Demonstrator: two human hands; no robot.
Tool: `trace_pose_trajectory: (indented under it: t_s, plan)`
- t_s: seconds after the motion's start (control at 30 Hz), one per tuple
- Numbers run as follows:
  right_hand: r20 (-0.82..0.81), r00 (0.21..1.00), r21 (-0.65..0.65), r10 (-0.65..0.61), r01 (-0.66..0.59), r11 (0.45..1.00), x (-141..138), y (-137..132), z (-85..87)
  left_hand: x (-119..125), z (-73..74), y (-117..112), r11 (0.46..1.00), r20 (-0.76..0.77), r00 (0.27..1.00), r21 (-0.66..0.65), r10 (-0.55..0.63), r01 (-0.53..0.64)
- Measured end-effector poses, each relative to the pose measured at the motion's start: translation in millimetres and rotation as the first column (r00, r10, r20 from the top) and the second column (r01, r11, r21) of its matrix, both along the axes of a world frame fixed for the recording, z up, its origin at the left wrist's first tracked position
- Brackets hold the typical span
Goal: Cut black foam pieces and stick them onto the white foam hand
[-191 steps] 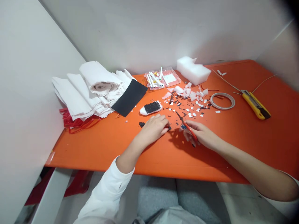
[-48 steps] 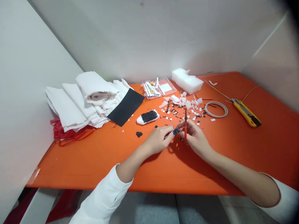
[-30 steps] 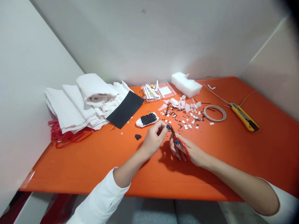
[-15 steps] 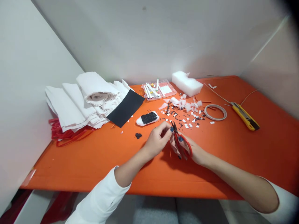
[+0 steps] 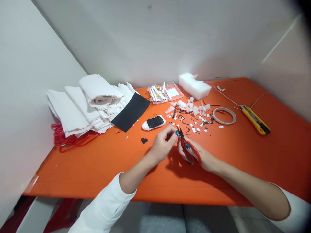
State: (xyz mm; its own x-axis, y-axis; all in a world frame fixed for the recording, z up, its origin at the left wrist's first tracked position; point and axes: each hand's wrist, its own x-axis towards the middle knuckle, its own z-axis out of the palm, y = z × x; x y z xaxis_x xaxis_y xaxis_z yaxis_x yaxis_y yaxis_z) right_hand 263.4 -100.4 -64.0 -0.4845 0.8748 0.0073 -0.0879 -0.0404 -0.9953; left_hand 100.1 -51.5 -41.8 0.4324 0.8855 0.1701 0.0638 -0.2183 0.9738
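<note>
My right hand (image 5: pixel 194 153) is closed around small red-handled scissors (image 5: pixel 188 145), blades pointing up and left toward my left fingertips. My left hand (image 5: pixel 163 144) pinches a tiny piece at the blade tips; the piece is too small to make out. Both hands hover just above the orange table (image 5: pixel 97 161), near its middle. A white foam piece covered with black bits (image 5: pixel 153 122) lies just beyond my left hand. A small black scrap (image 5: pixel 144 140) lies to the left of it.
Black and white cuttings (image 5: pixel 194 121) are scattered beyond the hands. A tape roll (image 5: pixel 224 115), a yellow utility knife (image 5: pixel 255 119), a white foam block (image 5: pixel 194 85) and a clear box of pens (image 5: pixel 162 92) lie farther back. Folded white cloth (image 5: pixel 85 103), a black sheet (image 5: pixel 131 111) and red straps (image 5: pixel 65 139) sit at the left.
Over the last second the scissors stay at my left fingertips, with only slight shifts of both hands. Earlier my left hand was lower on the table, picking up a small piece.
</note>
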Motion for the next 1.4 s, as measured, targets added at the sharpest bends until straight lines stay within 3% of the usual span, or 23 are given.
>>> trace_pose_trajectory:
  t_s: [0.4, 0.63, 0.9, 1.4]
  plan:
    - [0.037, 0.998, -0.032, -0.06, 0.061, 0.998, -2.7, -0.1, 1.4, -2.1, 0.6, 3.3, 1.0, -0.057, 0.998, 0.013, 0.006, -0.005]
    - [0.03, 0.981, -0.145, -0.194, 0.196, 0.97, -5.1, 1.9, 1.8, -1.6, -0.6, 2.5, 1.0, -0.048, 0.999, -0.012, 0.021, -0.022]
    - [0.029, 0.999, -0.053, -0.038, 0.04, 0.998, -2.1, -2.5, 2.5, -1.2, 3.4, 1.0, 0.999, -0.009, 0.999, -0.038, 0.038, -0.038]
    - [0.079, 0.997, -0.008, -0.018, 0.019, 1.0, -0.9, -1.6, 4.5, -0.2, 0.6, 1.2, 1.0, -0.038, 0.999, 0.008, 0.025, -0.024]
